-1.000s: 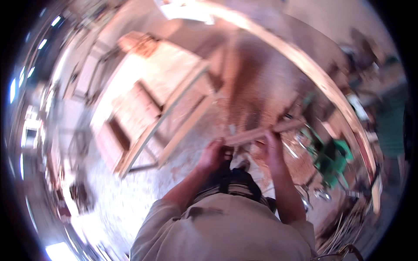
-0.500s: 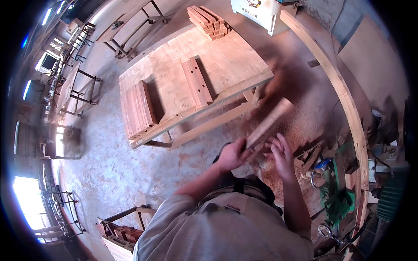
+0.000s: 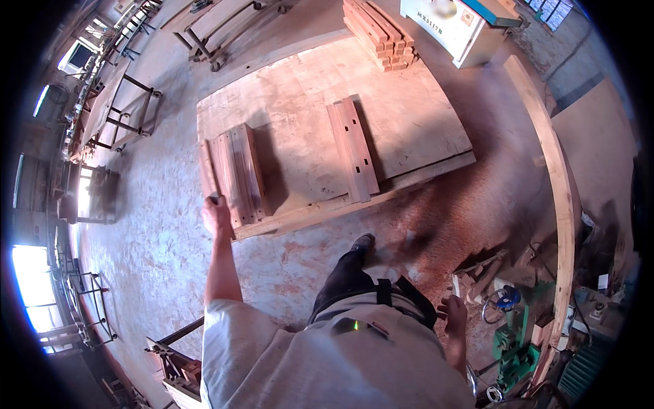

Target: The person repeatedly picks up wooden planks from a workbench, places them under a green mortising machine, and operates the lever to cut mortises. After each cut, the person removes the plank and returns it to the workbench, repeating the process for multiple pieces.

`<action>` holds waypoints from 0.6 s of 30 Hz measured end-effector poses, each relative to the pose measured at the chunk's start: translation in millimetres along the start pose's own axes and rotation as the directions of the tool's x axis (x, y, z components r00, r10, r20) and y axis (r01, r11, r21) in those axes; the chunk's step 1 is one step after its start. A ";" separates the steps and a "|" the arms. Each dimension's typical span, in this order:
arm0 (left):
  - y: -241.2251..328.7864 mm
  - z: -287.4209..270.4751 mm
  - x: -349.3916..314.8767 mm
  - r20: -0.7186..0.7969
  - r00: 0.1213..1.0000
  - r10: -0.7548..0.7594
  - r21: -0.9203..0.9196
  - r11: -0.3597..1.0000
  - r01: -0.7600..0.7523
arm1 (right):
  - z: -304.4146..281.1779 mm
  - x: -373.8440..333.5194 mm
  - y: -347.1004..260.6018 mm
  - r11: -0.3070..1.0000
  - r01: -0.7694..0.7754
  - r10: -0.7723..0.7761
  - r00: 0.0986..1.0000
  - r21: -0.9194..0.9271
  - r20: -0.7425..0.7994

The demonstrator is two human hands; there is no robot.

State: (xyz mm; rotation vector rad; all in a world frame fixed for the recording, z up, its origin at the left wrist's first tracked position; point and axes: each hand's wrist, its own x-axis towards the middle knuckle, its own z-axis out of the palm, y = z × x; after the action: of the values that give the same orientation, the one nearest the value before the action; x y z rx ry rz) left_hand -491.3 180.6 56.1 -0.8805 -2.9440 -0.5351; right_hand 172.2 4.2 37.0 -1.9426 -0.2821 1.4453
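Note:
My left hand (image 3: 216, 213) is closed round the near end of a reddish wooden strip (image 3: 208, 167). The strip lies along the left side of a row of similar wooden pieces (image 3: 238, 174) at the left end of the low wooden table (image 3: 300, 85). Whether it rests on the tabletop or hangs just above it I cannot tell. My right hand (image 3: 455, 315) hangs beside my right hip with loosely bent, parted fingers and nothing in it. Right of the row, a pair of wooden pieces with dark mortise holes (image 3: 353, 146) lies on the table.
Stacked wooden bars (image 3: 381, 37) sit on the table's far right corner. Beyond stands a white machine (image 3: 446, 27). On my right are a long curved-looking board (image 3: 555, 177), a green machine with handwheels (image 3: 514, 341) and wood offcuts (image 3: 480, 273). A crate-like frame (image 3: 178, 365) stands at lower left.
My left hand has carried the strip from in front of me to the table's left end. My right hand has dropped to my side. The view has shifted, with my body nearer the table.

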 end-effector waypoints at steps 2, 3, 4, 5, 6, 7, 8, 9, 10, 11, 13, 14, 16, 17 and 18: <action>-11.6 -0.8 27.0 -0.019 1.000 -0.024 0.029 0.999 0.024 | 15.7 -0.3 -8.8 0.999 0.000 -0.001 1.000 -0.046 -0.014; -11.6 -3.1 37.1 0.016 0.998 -0.061 0.044 0.997 0.060 | 20.3 1.6 -12.3 0.998 0.013 -0.013 1.000 -0.055 0.003; -13.5 -3.3 45.0 0.026 0.998 -0.053 0.077 0.996 0.051 | 22.7 5.3 -15.4 0.998 0.024 -0.023 1.000 -0.063 0.021; -16.1 -2.3 51.8 0.032 0.999 -0.041 0.076 0.996 0.039 | 24.9 8.9 -18.0 0.997 0.035 -0.033 0.999 -0.070 0.039; -18.8 0.3 57.7 0.039 0.999 -0.030 0.072 0.997 0.027 | 26.5 12.0 -21.7 0.996 0.035 -0.032 0.999 -0.082 0.033; -25.7 5.7 63.5 0.033 0.999 0.009 0.078 0.997 -0.011 | 28.1 14.7 -25.4 0.995 0.033 -0.031 0.999 -0.093 0.026; -36.1 12.8 68.2 0.029 0.998 0.049 0.084 0.995 -0.051 | 29.5 16.3 -28.6 0.994 0.031 -0.029 0.999 -0.104 0.019; -38.6 19.8 70.5 0.028 0.995 0.096 0.084 0.992 -0.098 | 32.4 12.6 -34.3 0.995 0.030 -0.030 1.000 -0.098 0.003; -40.7 22.0 72.9 0.056 0.996 0.068 0.086 0.994 -0.073 | 38.3 11.1 -38.2 0.996 0.021 -0.021 1.000 -0.087 0.010; -33.6 20.2 72.4 0.092 0.994 0.052 0.085 0.995 -0.060 | 41.5 7.8 -39.9 0.998 0.012 -0.011 1.000 -0.069 0.003; -27.5 18.4 66.6 0.138 0.990 0.002 0.080 0.997 -0.013 | 35.7 12.5 -41.4 0.997 -0.004 0.006 1.000 -0.072 0.029; -27.3 15.9 65.8 0.145 0.989 -0.021 0.077 0.997 0.009 | 38.4 12.3 -40.0 0.996 -0.004 0.002 1.000 -0.092 -0.020; -27.5 7.6 67.4 0.242 0.970 -0.001 0.049 0.999 -0.011 | 44.1 10.1 -42.7 0.997 -0.019 0.016 0.999 -0.079 -0.047; -32.3 15.1 68.1 0.131 0.991 0.029 0.097 0.994 -0.042 | 41.7 9.1 -40.1 0.997 -0.023 0.019 0.999 -0.067 -0.051; -25.4 15.4 67.9 0.010 0.998 0.062 0.153 0.986 -0.063 | 44.1 10.0 -36.8 0.998 -0.030 0.027 0.999 -0.056 -0.043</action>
State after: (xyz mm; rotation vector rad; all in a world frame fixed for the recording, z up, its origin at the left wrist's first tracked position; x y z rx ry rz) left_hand -560.9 201.8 41.6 -0.9542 -2.9024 -0.2987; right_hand 143.9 54.2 46.6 -2.0280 -0.2799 1.4261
